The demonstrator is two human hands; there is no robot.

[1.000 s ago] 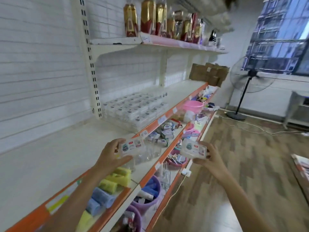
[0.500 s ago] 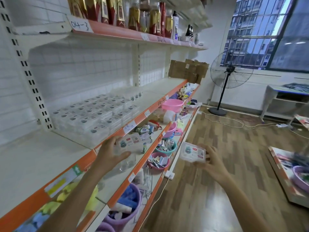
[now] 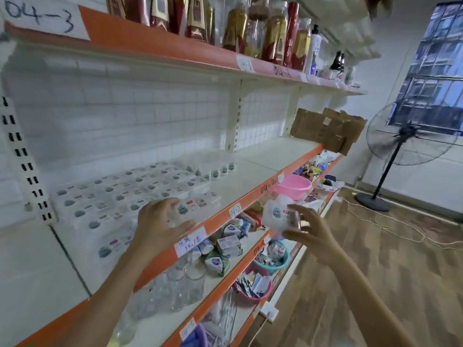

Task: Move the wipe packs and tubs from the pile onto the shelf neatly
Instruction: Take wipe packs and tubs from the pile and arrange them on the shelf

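While left hand rests on wipe pack at front edge of middle shelf, fingers spread and loosely curved over pack, grip unclear through blur. Pack sits at near end of stocked rows of wipe packs, just behind orange shelf lip. Right hand off shelf, out past lip, pinching second wipe pack between thumb and fingers, pack tilted. Pink basin on shelf below, just beyond right hand. Fan well away from shelf, by window.
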